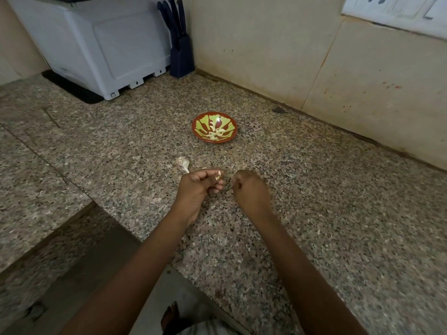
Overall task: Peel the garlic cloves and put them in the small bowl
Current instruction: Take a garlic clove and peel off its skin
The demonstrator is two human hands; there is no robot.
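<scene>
Garlic clove (218,175) pinched in the left hand (200,188). Right hand (250,191) just beside it at 3 o'clock, curled; whether it holds any skin is too blurred to tell. Bulb remnant (183,163) on the bench (314,213) at 11 o'clock of the left hand. Small bowl (196,128) at 12 o'clock, several peeled cloves (216,133) inside (well along, I judge; this clove and the remnant remain). Bench is speckled granite; knife block (182,58) and white appliance (96,44) at far 11 o'clock, against a stained wall (266,56).

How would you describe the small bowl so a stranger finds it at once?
Look at the speckled granite counter near the beige wall. The small bowl stands there, beyond the garlic head. Only it is round, red-brown with yellow-green petals, holding pale peeled cloves.
</scene>
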